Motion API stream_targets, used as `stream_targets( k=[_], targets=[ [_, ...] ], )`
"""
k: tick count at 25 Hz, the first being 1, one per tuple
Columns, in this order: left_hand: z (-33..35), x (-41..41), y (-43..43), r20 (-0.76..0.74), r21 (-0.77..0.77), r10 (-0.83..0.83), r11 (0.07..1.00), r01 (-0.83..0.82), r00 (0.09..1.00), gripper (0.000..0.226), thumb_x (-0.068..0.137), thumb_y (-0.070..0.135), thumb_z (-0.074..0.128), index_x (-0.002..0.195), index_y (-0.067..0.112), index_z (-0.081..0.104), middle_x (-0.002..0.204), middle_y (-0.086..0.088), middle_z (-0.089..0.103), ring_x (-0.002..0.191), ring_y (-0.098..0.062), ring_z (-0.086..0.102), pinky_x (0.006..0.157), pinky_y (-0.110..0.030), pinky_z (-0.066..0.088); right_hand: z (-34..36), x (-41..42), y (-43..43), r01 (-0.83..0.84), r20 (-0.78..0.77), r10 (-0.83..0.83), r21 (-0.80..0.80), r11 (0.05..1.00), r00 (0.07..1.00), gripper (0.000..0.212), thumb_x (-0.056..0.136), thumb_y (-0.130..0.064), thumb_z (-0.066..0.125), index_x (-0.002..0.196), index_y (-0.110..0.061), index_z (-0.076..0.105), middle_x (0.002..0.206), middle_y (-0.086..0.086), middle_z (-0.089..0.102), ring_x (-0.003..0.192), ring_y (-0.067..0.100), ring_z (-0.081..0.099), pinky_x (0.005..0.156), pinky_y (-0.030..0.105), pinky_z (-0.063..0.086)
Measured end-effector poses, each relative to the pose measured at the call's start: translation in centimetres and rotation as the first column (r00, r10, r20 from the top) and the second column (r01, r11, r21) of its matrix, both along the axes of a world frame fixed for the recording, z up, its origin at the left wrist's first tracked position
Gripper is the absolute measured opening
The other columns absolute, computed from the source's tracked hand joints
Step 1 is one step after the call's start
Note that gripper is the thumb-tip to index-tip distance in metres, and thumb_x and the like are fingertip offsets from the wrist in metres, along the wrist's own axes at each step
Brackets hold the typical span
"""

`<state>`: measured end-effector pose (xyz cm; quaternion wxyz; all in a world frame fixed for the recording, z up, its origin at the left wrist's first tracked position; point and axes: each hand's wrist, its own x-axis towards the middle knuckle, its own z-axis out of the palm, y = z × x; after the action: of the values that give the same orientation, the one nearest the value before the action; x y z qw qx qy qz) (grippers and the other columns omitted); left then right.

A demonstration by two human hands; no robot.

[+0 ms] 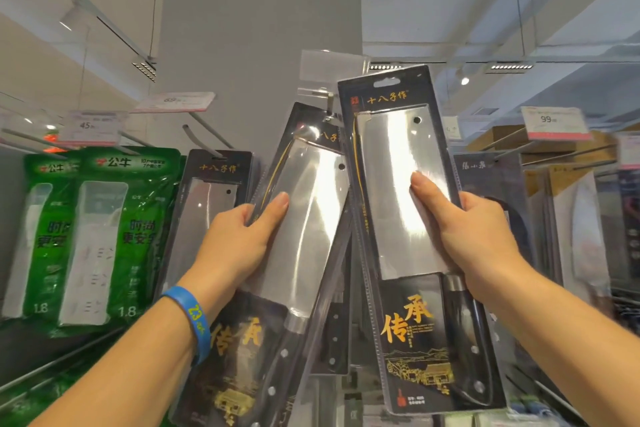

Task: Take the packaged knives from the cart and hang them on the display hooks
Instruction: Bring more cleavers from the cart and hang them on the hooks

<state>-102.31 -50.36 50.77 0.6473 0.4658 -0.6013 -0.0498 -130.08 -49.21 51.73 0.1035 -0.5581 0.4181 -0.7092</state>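
Observation:
Two black blister packs, each with a steel cleaver inside, are raised in front of the display. My left hand (242, 239) grips the left packaged knife (304, 211), which tilts to the right with its top near a display hook (330, 102). My right hand (474, 236) grips the right packaged knife (398, 184), held nearly upright; its hang slot shows empty at the top, level with the hook's tip. A similar packaged knife (211, 191) hangs on a hook just left of my left hand.
Green packaged power strips (100, 236) hang at the left. More knife packs (491, 191) hang at the right behind my right hand. Price tags (554, 121) sit on the hook ends. A grey pillar (259, 28) rises behind the display.

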Motion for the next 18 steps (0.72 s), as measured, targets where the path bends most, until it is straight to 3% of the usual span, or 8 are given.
stream_targets(
  k=[3,5,7,9,12,15,18],
  targets=[
    [1.6,0.4,0.0,0.026,0.006,-0.004,1.0,0.004,1.0,0.076,0.07,0.086,0.053,0.096,0.017,0.071,0.098,0.003,0.072,0.089,-0.017,0.068,0.083,-0.037,0.055,0.2,-0.4,0.0,-0.02,0.017,0.021,-0.022,1.0,1.0,0.083,0.054,-0.093,0.065,0.08,-0.015,0.068,0.066,-0.006,0.071,0.059,0.013,0.068,0.055,0.031,0.045],
    [1.3,1.1,0.0,-0.025,0.019,-0.033,0.999,0.033,0.999,0.079,0.067,0.087,0.056,0.093,0.015,0.072,0.09,-0.001,0.074,0.083,-0.019,0.07,0.082,-0.041,0.056,0.1,-0.4,-0.1,-0.036,0.021,0.037,-0.038,0.999,0.999,0.084,0.053,-0.095,0.065,0.081,-0.016,0.071,0.067,-0.011,0.073,0.058,0.004,0.069,0.056,0.031,0.05],
    [0.1,1.5,-0.5,-0.061,0.046,-0.021,0.999,0.023,0.998,0.081,0.066,0.087,0.057,0.093,0.012,0.073,0.088,-0.003,0.075,0.079,-0.02,0.072,0.078,-0.041,0.057,-0.2,-0.4,-0.6,-0.014,-0.017,0.013,-0.029,0.999,1.0,0.097,0.051,-0.099,0.062,0.096,-0.014,0.075,0.088,-0.006,0.078,0.083,0.01,0.074,0.073,0.044,0.059],
    [-0.8,1.0,-1.9,-0.021,0.09,0.035,0.995,-0.033,0.999,0.08,0.071,0.084,0.057,0.1,0.011,0.072,0.098,-0.005,0.075,0.087,-0.022,0.071,0.078,-0.037,0.054,-0.8,-0.3,-1.0,-0.014,-0.05,0.014,-0.003,1.0,0.999,0.119,0.05,-0.101,0.06,0.121,-0.006,0.069,0.119,0.01,0.074,0.112,0.028,0.069,0.097,0.056,0.055],
    [0.1,-1.0,-5.1,-0.055,0.187,-0.026,0.982,0.036,0.998,0.073,0.08,0.073,0.059,0.104,0.005,0.071,0.1,-0.006,0.072,0.083,-0.02,0.066,0.074,-0.032,0.051,-0.8,-0.3,-1.3,-0.037,-0.05,0.037,0.002,0.999,0.998,0.126,0.051,-0.101,0.06,0.129,-0.002,0.064,0.129,0.015,0.069,0.12,0.034,0.065,0.103,0.057,0.051],
    [0.2,-1.8,-7.9,-0.06,0.304,-0.045,0.951,0.062,0.997,0.08,0.088,0.068,0.052,0.134,0.001,0.054,0.134,-0.013,0.058,0.112,-0.029,0.059,0.091,-0.032,0.045,-0.9,0.2,-1.0,-0.05,-0.042,0.05,0.016,0.999,0.998,0.111,0.052,-0.1,0.061,0.112,-0.006,0.063,0.128,0.015,0.068,0.119,0.033,0.065,0.102,0.057,0.052],
    [-0.7,-2.2,-9.2,-0.042,0.388,-0.098,0.915,0.107,0.994,0.093,0.09,0.072,0.041,0.153,0.004,0.028,0.156,-0.013,0.036,0.139,-0.032,0.04,0.11,-0.041,0.034,-1.5,0.5,-0.3,-0.036,-0.045,0.036,0.007,0.999,0.998,0.085,0.054,-0.099,0.059,0.087,-0.021,0.054,0.1,0.004,0.064,0.102,0.024,0.061,0.087,0.039,0.048]
  ],
)
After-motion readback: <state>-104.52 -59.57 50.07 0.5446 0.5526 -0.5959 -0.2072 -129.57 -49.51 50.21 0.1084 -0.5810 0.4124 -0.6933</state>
